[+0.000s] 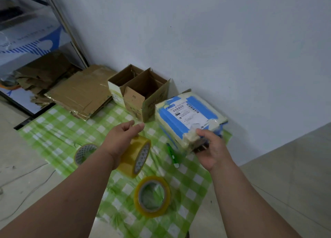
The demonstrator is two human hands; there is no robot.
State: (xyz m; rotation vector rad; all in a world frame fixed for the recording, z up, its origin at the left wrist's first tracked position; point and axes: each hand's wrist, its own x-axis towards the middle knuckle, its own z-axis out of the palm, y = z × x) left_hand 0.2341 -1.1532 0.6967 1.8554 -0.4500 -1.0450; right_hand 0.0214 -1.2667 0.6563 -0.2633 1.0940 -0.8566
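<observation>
Two bare arms. Show only skin from the wrists down to the bottom of the picture. Left arm (71, 193): wide and round low down, thinner toward the wrist. Right arm (247, 198): much the same shape. Left hand (121, 141): broad, with a smooth back. Right hand (215, 150): broad too, with a thick soft pad under the thumb. Fingers (138, 126): short and plump, with round tips. Soft creases at both wrists.
</observation>
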